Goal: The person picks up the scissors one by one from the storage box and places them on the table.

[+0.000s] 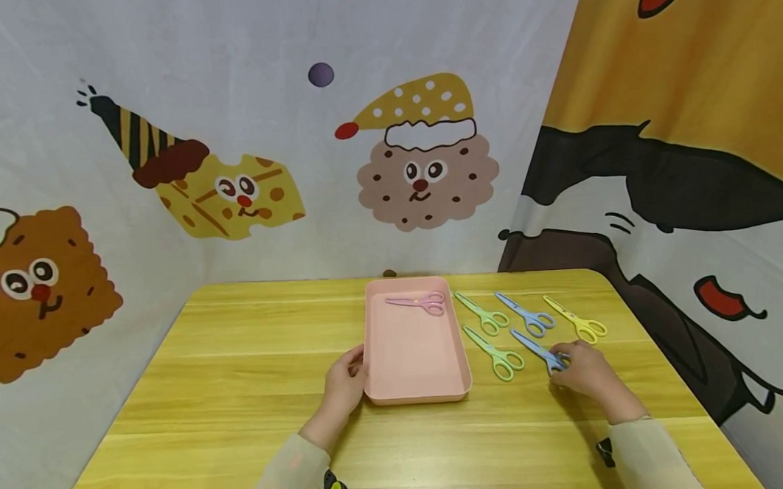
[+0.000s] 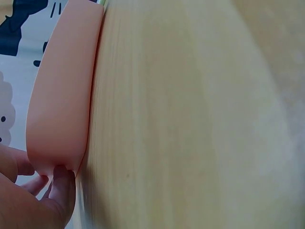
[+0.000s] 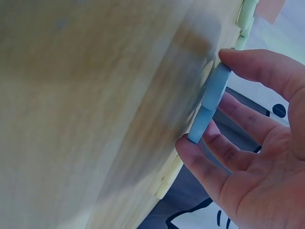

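A shallow pink tray [image 1: 414, 361] lies on the table, with pink scissors [image 1: 408, 301] inside at its far end. My left hand [image 1: 345, 380] holds the tray at its left side near the front corner; in the left wrist view the thumb [image 2: 62, 188] lies against the tray wall. To the right of the tray, my right hand [image 1: 585, 367] pinches the handles of blue scissors [image 3: 214, 90] between thumb and fingertips. Their blades [image 1: 532, 344] point away and to the left, close over the table.
Between tray and right hand lie two green scissors [image 1: 471, 304] [image 1: 481, 338], one behind the other. Farther back are another blue pair of scissors [image 1: 511, 306] and yellow scissors [image 1: 559, 307]. A printed curtain [image 1: 255, 45] hangs behind the wooden table [image 1: 239, 385].
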A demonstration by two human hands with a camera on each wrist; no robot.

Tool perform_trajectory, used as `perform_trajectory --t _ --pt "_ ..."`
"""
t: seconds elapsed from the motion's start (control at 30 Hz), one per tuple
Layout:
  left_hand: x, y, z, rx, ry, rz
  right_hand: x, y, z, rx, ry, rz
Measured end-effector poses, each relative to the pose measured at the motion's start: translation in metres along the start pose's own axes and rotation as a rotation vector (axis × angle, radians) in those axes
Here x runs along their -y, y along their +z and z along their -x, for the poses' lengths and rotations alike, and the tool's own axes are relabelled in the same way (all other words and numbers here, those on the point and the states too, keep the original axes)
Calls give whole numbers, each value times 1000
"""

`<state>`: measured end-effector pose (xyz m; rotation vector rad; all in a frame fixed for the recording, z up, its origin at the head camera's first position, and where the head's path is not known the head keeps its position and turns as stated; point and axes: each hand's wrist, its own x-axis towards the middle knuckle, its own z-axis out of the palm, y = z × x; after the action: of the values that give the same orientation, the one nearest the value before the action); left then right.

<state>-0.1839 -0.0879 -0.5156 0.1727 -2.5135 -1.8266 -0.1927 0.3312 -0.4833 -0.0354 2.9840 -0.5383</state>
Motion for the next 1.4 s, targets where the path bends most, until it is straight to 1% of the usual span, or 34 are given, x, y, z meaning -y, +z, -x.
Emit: perform_trajectory --t 0.13,0.23,0.37,0.43,0.67,0.93,1.4 --pt "0 0 0 -3 16 -7 -1 0 1 1 -13 6" --pt "0 0 -1 0 -17 18 -1 0 1 5 -19 9" --pt "1 0 -2 9 -44 25 -2 1 1 14 -12 1" --pt "1 0 -2 11 -40 17 -2 1 1 14 -6 -3" --pt "1 -1 -1 -5 38 -8 -1 2 0 22 16 -9" --pt "-1 -1 -1 -11 26 -8 -2 3 -1 25 9 -13" --pt "2 0 -1 -7 8 -5 2 1 -1 31 5 -5"
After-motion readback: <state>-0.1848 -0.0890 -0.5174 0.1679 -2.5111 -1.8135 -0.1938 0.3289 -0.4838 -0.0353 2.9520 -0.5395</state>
